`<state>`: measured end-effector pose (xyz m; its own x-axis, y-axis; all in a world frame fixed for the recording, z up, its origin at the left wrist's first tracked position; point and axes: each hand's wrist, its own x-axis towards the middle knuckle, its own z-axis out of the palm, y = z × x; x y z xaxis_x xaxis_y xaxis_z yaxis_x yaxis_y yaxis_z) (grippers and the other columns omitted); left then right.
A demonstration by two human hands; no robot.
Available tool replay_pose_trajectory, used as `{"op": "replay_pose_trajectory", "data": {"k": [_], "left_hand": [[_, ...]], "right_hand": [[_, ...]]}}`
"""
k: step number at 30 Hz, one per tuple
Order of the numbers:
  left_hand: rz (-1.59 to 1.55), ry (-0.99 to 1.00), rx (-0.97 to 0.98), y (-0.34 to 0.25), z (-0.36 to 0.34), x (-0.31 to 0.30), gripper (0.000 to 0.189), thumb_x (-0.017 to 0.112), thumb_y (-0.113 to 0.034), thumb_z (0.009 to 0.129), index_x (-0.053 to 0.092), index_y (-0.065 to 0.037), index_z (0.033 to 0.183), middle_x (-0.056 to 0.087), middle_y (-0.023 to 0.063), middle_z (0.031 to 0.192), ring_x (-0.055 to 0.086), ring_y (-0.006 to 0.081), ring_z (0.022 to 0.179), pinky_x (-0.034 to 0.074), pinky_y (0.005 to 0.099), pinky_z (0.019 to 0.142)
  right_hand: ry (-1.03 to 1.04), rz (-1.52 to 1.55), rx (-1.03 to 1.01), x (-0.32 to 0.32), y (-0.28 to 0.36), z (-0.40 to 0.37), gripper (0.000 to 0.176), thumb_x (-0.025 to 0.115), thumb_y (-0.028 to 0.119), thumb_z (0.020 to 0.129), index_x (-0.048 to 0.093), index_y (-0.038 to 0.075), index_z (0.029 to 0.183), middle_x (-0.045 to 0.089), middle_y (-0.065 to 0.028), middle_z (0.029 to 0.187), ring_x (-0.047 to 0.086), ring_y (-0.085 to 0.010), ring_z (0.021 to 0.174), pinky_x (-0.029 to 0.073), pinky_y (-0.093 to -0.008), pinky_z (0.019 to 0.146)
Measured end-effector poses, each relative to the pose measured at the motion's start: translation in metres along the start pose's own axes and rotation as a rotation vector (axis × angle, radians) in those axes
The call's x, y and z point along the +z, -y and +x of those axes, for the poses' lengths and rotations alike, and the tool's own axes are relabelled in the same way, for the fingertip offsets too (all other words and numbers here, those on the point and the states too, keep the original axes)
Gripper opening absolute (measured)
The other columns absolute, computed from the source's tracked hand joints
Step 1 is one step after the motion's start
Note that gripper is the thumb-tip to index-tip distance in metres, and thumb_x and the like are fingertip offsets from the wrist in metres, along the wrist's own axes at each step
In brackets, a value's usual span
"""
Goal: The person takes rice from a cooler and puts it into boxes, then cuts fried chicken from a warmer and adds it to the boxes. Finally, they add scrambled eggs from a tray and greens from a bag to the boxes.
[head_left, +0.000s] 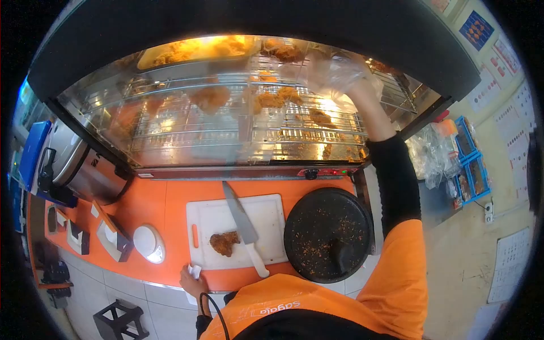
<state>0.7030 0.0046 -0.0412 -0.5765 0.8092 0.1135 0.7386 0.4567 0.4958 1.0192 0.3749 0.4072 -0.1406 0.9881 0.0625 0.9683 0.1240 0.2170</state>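
Note:
My right hand (337, 73), in a clear plastic glove, reaches into the lit glass warming cabinet (255, 170) near its upper rack. It is blurred, so its fingers and anything in them cannot be made out. Fried pieces (275, 99) lie on the wire racks beside and below it. My left hand (192, 282) is closed on a white paper (194, 272) at the counter's front edge. On the white cutting board (272, 226) a browned fried piece (225, 243) lies left of a large knife (241, 218), whose white handle points toward me.
A round black tray (311, 226) with crumbs and a dark utensil (340, 255) stands right of the board. At left are a steel cooker (99, 173), small boxes (113, 238) and a white round container (148, 243). Blue baskets (473, 170) hang at right; a black stool (120, 320) stands below.

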Motion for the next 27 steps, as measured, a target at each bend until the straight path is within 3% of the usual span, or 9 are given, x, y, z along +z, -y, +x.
{"op": "replay_pose_trajectory", "data": {"k": [6, 10, 14, 16, 18, 20, 22, 24, 27], "left_hand": [[-0.007, -0.004, -0.011, 0.009, -0.002, 0.005, 0.056, 0.066, 0.000, 0.059, 0.052, -0.008, 0.113, 0.057, 0.0117, 0.104, 0.054, 0.0343, 0.092, 0.040, 0.0422, 0.081], [-0.017, -0.008, -0.015, 0.010, -0.004, 0.003, 0.057, 0.067, 0.000, 0.058, 0.052, -0.009, 0.113, 0.058, 0.0112, 0.104, 0.054, 0.0339, 0.092, 0.040, 0.0412, 0.080], [-0.008, -0.023, 0.014, 0.021, -0.005, 0.012, 0.058, 0.067, 0.000, 0.057, 0.052, -0.008, 0.113, 0.058, 0.0113, 0.106, 0.054, 0.0327, 0.095, 0.039, 0.0412, 0.081], [-0.042, 0.004, 0.031, 0.018, -0.002, 0.012, 0.058, 0.067, -0.001, 0.058, 0.052, -0.008, 0.113, 0.058, 0.0117, 0.107, 0.054, 0.0322, 0.097, 0.040, 0.0418, 0.081], [-0.091, 0.059, 0.042, 0.016, -0.001, 0.001, 0.055, 0.068, -0.002, 0.060, 0.053, -0.007, 0.113, 0.059, 0.0125, 0.108, 0.055, 0.0321, 0.098, 0.041, 0.0431, 0.082], [-0.234, -0.015, 0.155, 0.023, 0.003, 0.004, 0.048, 0.068, -0.005, 0.064, 0.055, -0.006, 0.110, 0.060, 0.0146, 0.104, 0.058, 0.0327, 0.094, 0.044, 0.0423, 0.079], [-0.199, 0.056, 0.148, 0.021, 0.008, -0.013, 0.044, 0.065, -0.006, 0.069, 0.056, -0.003, 0.111, 0.062, 0.0173, 0.097, 0.061, 0.0339, 0.086, 0.049, 0.0389, 0.074], [-0.324, 0.165, 0.104, 0.032, 0.011, -0.015, 0.040, 0.065, -0.010, 0.078, 0.054, -0.002, 0.115, 0.060, 0.0167, 0.107, 0.061, 0.0321, 0.086, 0.050, 0.0364, 0.068], [-0.443, 0.245, -0.008, 0.037, 0.009, -0.032, 0.041, 0.066, -0.009, 0.079, 0.052, -0.001, 0.117, 0.060, 0.0159, 0.107, 0.060, 0.0286, 0.081, 0.048, 0.0335, 0.063]], "right_hand": [[-0.405, 0.251, 0.032, 0.007, 0.006, -0.005, 0.071, 0.035, 0.065, 0.085, 0.045, 0.014, 0.134, 0.048, -0.0197, 0.131, 0.047, -0.0327, 0.122, 0.036, -0.0369, 0.102], [-0.383, 0.588, 0.326, 0.014, -0.014, -0.025, 0.069, 0.033, 0.065, 0.086, 0.056, 0.011, 0.121, 0.050, -0.0149, 0.130, 0.045, -0.0351, 0.119, 0.029, -0.0385, 0.105], [-0.459, 0.741, 0.517, 0.031, -0.019, -0.097, 0.057, 0.044, 0.051, 0.089, 0.051, 0.007, 0.124, 0.057, -0.0173, 0.118, 0.053, -0.0364, 0.106, 0.040, -0.0379, 0.095], [-0.596, 0.838, 0.426, 0.087, -0.038, -0.117, 0.052, 0.047, 0.046, 0.089, 0.053, 0.006, 0.123, 0.058, -0.0166, 0.117, 0.053, -0.0334, 0.109, 0.041, -0.0400, 0.092], [-0.562, 1.223, 0.435, 0.105, -0.027, -0.144, 0.050, 0.050, 0.041, 0.089, 0.052, 0.004, 0.122, 0.059, -0.0149, 0.116, 0.055, -0.0296, 0.109, 0.043, -0.0398, 0.089], [-0.266, 1.893, 0.548, 0.101, 0.015, -0.170, 0.051, 0.054, 0.038, 0.089, 0.050, 0.001, 0.123, 0.059, -0.0125, 0.116, 0.058, -0.0249, 0.106, 0.046, -0.0374, 0.086], [-0.083, 1.219, 0.094, 0.154, 0.036, -0.179, 0.036, 0.053, 0.021, 0.088, 0.050, 0.007, 0.121, 0.056, -0.0147, 0.117, 0.056, -0.0291, 0.107, 0.046, -0.0355, 0.089], [0.002, 1.122, -0.115, 0.240, 0.076, -0.181, 0.037, 0.056, 0.022, 0.086, 0.052, 0.008, 0.120, 0.056, -0.0152, 0.115, 0.060, -0.0260, 0.098, 0.049, -0.0343, 0.083], [0.286, 1.022, -0.242, 0.272, 0.155, -0.182, 0.042, 0.059, 0.026, 0.084, 0.053, 0.011, 0.123, 0.053, -0.0151, 0.122, 0.058, -0.0250, 0.101, 0.046, -0.0361, 0.088]]}}
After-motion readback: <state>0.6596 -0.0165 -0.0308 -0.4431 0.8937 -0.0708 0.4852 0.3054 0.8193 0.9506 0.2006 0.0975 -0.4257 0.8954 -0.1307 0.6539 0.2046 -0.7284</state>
